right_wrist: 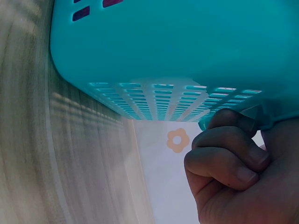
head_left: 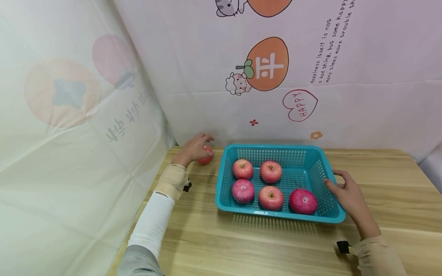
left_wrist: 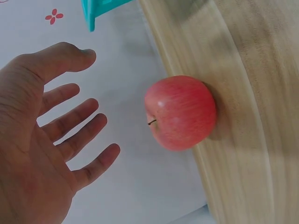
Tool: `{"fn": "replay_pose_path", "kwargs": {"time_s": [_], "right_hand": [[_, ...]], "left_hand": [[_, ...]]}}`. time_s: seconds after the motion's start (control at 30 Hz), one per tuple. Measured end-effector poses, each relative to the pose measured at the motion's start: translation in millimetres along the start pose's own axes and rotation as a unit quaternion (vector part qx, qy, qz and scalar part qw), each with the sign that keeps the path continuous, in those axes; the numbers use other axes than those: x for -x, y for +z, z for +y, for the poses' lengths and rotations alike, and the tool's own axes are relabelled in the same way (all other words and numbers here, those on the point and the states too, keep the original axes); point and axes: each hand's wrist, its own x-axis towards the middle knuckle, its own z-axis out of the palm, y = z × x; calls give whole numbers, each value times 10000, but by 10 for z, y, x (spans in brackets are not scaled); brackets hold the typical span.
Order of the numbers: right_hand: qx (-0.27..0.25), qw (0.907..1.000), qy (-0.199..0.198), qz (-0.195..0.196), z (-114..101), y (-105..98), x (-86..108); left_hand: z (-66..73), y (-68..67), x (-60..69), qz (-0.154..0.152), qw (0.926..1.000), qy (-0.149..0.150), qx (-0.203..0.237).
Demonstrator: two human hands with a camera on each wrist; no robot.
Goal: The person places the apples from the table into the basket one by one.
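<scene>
A red apple (head_left: 206, 158) stands on the table at the far left, outside the teal basket (head_left: 272, 217). Over this apple, my left hand (head_left: 194, 149) hovers with its fingers spread. In the left wrist view a gap shows between that hand (left_wrist: 51, 121) and the apple (left_wrist: 180, 113), whose stem faces the palm. The right hand (head_left: 348, 193) grips the basket's right rim, thumb on the inner side. From the right wrist, its fingers (right_wrist: 224, 161) look curled under the basket's edge (right_wrist: 163, 51). Several apples lie in the basket, among them a darker red one (head_left: 303, 201).
The wooden table (head_left: 203, 237) reaches a white printed cloth (head_left: 207, 76) at the back. Another pale cloth (head_left: 69, 172) hangs along the left side. The basket's left wall is a short way right of the loose apple.
</scene>
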Motion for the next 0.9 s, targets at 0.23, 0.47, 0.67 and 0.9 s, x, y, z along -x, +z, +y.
{"fn": "replay_pose_path", "kwargs": {"time_s": [0.23, 0.47, 0.67, 0.9], "right_hand": [[31, 10000, 19, -12, 1, -7, 2], [-54, 10000, 36, -14, 1, -2, -1], [-81, 10000, 54, -15, 0, 1, -1], [-102, 9999, 53, -15, 15, 2, -2]], "left_hand": [[-92, 70, -7, 51, 9999, -48, 115], [-137, 105, -12, 6, 9995, -170, 271], [-162, 135, -18, -53, 9992, -310, 263], [-162, 171, -19, -150, 9986, -471, 180]]}}
